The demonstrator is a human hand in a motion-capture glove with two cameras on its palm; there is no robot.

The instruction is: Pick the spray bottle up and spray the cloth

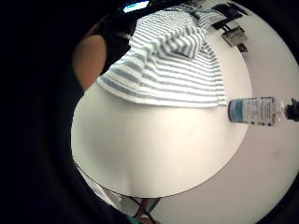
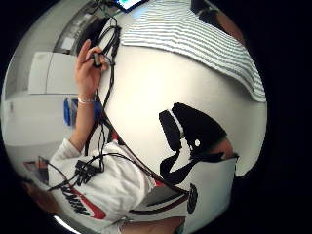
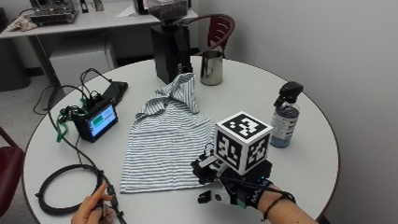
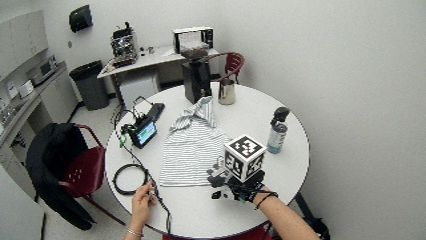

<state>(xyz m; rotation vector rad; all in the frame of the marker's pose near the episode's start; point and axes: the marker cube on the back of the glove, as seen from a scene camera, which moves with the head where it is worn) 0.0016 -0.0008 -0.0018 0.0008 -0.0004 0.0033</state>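
Spray bottle [image 3: 285, 115] upright on the surface [image 3: 323, 158], about 1 o'clock from gloved right hand [image 3: 239, 189]; hand's state: cannot tell. Cloth [image 3: 165, 140] at 10. Bottle likely light, rigid, slick; grab neck under trigger.

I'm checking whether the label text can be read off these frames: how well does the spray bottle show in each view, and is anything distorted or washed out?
Little finger palm view: spray bottle bent at the rim, label blurred. Outside view: bottle upright, label too small. Thumb palm view: table glares, no bottle.
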